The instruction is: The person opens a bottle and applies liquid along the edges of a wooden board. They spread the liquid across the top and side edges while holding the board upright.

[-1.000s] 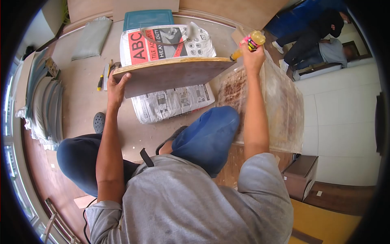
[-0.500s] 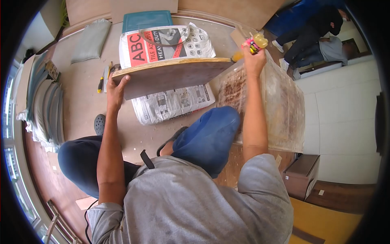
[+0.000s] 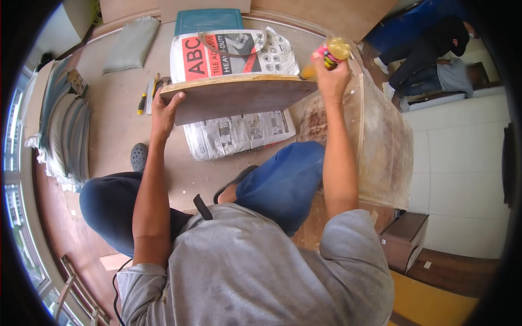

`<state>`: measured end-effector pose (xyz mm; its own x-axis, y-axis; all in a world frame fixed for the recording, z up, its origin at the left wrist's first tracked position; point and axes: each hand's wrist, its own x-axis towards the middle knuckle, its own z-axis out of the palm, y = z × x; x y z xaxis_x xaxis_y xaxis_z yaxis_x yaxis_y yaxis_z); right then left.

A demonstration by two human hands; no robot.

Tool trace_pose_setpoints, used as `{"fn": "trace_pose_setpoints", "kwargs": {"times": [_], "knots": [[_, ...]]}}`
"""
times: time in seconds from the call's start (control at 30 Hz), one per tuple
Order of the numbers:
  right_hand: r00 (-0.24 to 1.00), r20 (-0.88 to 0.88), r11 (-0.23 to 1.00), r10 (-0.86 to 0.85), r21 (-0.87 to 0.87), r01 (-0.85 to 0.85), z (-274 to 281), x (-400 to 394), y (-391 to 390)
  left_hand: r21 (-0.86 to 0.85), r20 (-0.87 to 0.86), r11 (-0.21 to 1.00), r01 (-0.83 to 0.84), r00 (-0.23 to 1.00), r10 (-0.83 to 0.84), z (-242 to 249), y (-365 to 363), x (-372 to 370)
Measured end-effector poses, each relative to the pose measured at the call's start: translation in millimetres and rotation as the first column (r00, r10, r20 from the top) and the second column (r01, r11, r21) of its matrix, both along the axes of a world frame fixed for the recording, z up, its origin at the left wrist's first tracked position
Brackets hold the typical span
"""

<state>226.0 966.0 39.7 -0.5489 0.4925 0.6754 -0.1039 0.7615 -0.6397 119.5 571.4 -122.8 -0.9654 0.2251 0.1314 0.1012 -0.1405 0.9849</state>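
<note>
Indoor worksite: tile-adhesive bag [image 3: 234, 46], large boards [image 3: 326, 15], yellow-handled tool [image 3: 142, 104].

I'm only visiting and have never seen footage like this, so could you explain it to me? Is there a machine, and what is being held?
No machine is at work here: these are a person's own two bare hands. The view comes from one camera worn on the head, looking forward and down, so the grey shirt at the bottom is the wearer's. The left hand grips one end of a brown board. The right hand holds a tilted bottle of yellowish contents by the board's other end; whether they touch is hard to tell. On the floor behind the board lies a white bag printed "ABC Tile Adhesive", with a teal item beyond it. A yellow-handled tool lies left of the board.
</note>
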Motion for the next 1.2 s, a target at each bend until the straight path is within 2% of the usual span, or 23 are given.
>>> {"fn": "trace_pose_setpoints", "kwargs": {"times": [0.03,0.1,0.13,0.17,0.23,0.27,0.33,0.37,0.43,0.47,0.53,0.63,0.67,0.7,0.77,0.8,0.9,0.97,1.03,1.07,1.17,1.2], "knots": [[1.000,0.001,1.000,0.002,-0.001,-0.002,1.5,0.7,-10.5,0.011,0.004,1.000,-0.004,1.000,0.004,1.0,0.5,0.3],[0.996,0.075,0.991,-0.044,0.129,0.034,4.5,-1.0,-24.6,0.009,0.008,1.000,-0.014,1.000,0.014,2.9,1.5,-0.3],[0.997,0.023,0.978,-0.079,0.196,0.074,-3.8,-8.2,-4.8,0.006,0.014,1.000,-0.018,1.000,0.018,2.8,1.0,1.3],[0.998,-0.009,0.995,-0.070,0.064,0.070,-2.1,-9.5,5.3,0.004,0.018,1.000,-0.027,0.999,0.027,-2.4,0.0,0.1],[0.993,-0.001,0.990,-0.118,-0.072,0.118,1.8,-3.7,23.8,0.031,-0.018,0.999,0.007,1.000,-0.007,-15.4,-0.2,-8.3],[0.994,0.005,0.992,-0.107,-0.072,0.107,3.4,-3.0,26.0,0.001,-0.042,1.000,-0.005,0.999,0.005,-11.7,-0.2,-6.8],[0.966,0.090,0.970,-0.243,0.001,0.244,4.0,-2.9,26.1,-0.004,-0.041,1.000,0.002,0.999,-0.002,-2.8,-0.1,-1.3],[0.968,0.091,0.972,-0.235,-0.001,0.236,5.8,-7.7,11.3,-0.005,-0.046,1.000,0.015,0.999,-0.016,-0.9,-0.9,-1.2],[0.999,0.027,0.999,0.018,0.047,-0.019,-0.3,-19.4,-28.7,-0.041,-0.035,0.999,0.008,0.999,-0.009,-5.8,-2.9,-3.3],[0.999,0.029,0.999,0.022,0.042,-0.023,-2.1,-22.9,-49.3,-0.041,-0.049,0.999,0.014,0.999,-0.016,-8.0,-3.3,-4.4],[0.994,0.046,0.974,0.097,0.199,-0.105,-0.6,-32.3,-77.5,-0.058,-0.063,0.998,0.019,0.998,-0.022,-6.4,-4.2,-5.5],[0.995,0.040,0.985,0.096,0.140,-0.100,-6.7,-36.1,-65.2,-0.032,-0.038,0.999,0.024,0.999,-0.025,-10.2,-3.8,-6.2],[0.995,0.056,0.993,0.085,0.075,-0.089,-0.8,-30.2,-57.6,-0.024,-0.037,1.000,0.013,0.999,-0.014,-8.6,-4.0,-6.5],[0.991,-0.031,0.991,0.127,-0.037,-0.128,-1.8,-27.4,-44.1,-0.019,-0.042,1.000,0.020,0.999,-0.020,-7.5,-4.2,-5.9],[0.996,0.038,0.996,-0.084,-0.025,0.085,7.6,-14.1,-22.6,-0.010,-0.045,0.999,0.032,0.998,-0.033,-5.1,-3.6,-3.5],[0.996,0.039,0.996,-0.085,-0.021,0.086,7.1,-11.1,-20.8,-0.021,-0.050,0.999,0.028,0.998,-0.029,-3.4,-3.9,-2.5],[0.999,0.008,0.997,-0.046,-0.069,0.046,7.7,-11.3,-36.3,-0.011,-0.040,0.999,0.035,0.999,-0.036,0.5,-4.0,-1.7],[0.996,0.035,0.996,0.076,0.040,-0.077,5.7,-25.3,-73.8,0.002,-0.024,0.999,0.036,0.999,-0.036,-0.1,-5.2,-1.4],[0.981,0.070,0.983,0.182,-0.010,-0.181,1.3,-35.7,-110.4,-0.034,-0.077,0.999,0.017,0.997,-0.020,-4.7,-5.1,-3.8],[0.974,0.049,0.974,0.221,0.050,-0.223,-0.2,-39.4,-125.9,-0.067,-0.103,0.998,-0.005,0.995,-0.002,-7.9,-5.5,-5.6],[0.965,0.034,0.965,0.258,-0.045,-0.257,-2.1,-43.6,-126.9,-0.138,-0.084,0.990,-0.033,0.996,0.022,-15.8,-7.0,-8.3],[0.972,0.040,0.972,0.233,-0.037,-0.231,2.6,-37.1,-121.4,-0.214,-0.141,0.974,-0.076,0.989,0.046,-25.1,-7.4,-14.5]]}}
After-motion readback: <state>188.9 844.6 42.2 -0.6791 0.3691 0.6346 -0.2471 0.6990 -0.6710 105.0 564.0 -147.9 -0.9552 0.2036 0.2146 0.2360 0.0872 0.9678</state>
